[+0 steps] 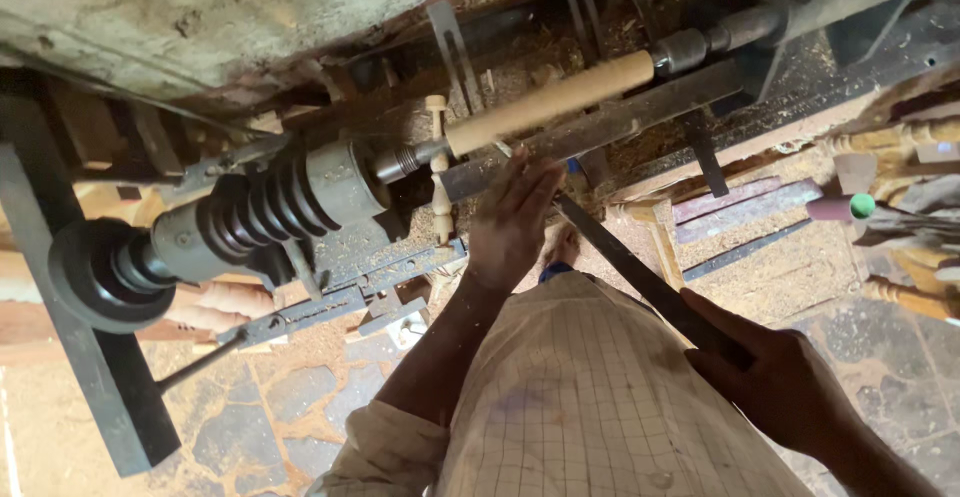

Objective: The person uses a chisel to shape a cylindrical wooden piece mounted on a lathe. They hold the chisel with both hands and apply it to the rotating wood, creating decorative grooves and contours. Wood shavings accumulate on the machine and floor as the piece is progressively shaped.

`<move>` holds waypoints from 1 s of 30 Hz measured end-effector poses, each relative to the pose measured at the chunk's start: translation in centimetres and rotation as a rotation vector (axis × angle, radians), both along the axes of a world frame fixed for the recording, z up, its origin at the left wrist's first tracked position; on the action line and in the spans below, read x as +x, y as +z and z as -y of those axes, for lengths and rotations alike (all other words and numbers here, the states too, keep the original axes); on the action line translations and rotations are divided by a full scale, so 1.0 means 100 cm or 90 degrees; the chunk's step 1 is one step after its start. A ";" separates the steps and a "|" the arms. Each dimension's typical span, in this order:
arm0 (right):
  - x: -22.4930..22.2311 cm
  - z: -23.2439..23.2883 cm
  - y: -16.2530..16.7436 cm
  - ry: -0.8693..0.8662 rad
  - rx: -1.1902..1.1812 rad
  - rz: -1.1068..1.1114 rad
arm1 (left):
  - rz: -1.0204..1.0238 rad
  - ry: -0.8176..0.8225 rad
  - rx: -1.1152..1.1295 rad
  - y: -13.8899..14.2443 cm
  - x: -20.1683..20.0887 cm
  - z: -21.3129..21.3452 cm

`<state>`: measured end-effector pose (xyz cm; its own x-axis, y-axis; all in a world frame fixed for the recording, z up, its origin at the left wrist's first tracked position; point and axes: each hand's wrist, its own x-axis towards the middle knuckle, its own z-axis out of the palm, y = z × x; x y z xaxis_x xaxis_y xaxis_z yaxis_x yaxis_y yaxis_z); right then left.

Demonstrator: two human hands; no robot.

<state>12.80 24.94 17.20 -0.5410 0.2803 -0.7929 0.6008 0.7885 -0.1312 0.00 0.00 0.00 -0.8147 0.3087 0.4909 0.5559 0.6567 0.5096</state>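
A pale wooden cylinder (548, 102) is mounted on a wood lathe between a metal chuck (400, 162) and a tail centre (685, 50). My left hand (512, 219) rests flat on the long metal tool rest (600, 129) just below the cylinder, its fingers over the front end of a long dark chisel (625, 262). My right hand (775, 377) grips the back end of that chisel near my waist. The chisel's tip is hidden under my left fingers.
The lathe's stepped pulley (265, 207) and headstock (335, 182) sit at left. A turned wooden spindle (440, 172) stands by the chuck. More turned pieces (900, 142) lie at right. Flat metal bars (745, 202) and sawdust cover the floor.
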 end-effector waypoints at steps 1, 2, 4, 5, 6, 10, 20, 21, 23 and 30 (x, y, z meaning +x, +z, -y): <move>-0.003 -0.002 -0.002 0.018 -0.009 -0.007 | 0.006 0.018 -0.005 0.004 0.002 0.004; -0.006 -0.004 -0.003 0.036 -0.017 -0.014 | 0.012 0.035 -0.010 0.008 0.004 0.008; -0.013 -0.007 -0.006 0.069 -0.037 -0.025 | 0.003 0.068 -0.018 0.014 0.007 0.012; -0.016 -0.009 -0.008 0.085 -0.048 -0.027 | -0.012 0.085 -0.023 0.016 0.008 0.014; -0.021 -0.010 -0.009 0.100 -0.059 -0.031 | -0.028 0.102 -0.028 0.018 0.009 0.016; -0.039 -0.017 -0.012 0.144 -0.066 -0.048 | -0.004 0.137 -0.041 0.020 0.013 0.018; -0.037 -0.031 -0.008 0.112 -0.078 -0.039 | -0.007 0.137 -0.038 0.010 0.011 0.002; -0.029 -0.030 -0.007 0.093 -0.065 -0.030 | -0.017 0.116 -0.045 0.008 0.007 0.000; -0.011 -0.027 -0.006 0.048 -0.040 -0.047 | -0.008 0.076 -0.029 0.004 0.005 -0.009; 0.044 -0.012 -0.018 -0.101 -0.014 -0.129 | -0.040 -0.037 -0.008 0.003 -0.011 -0.034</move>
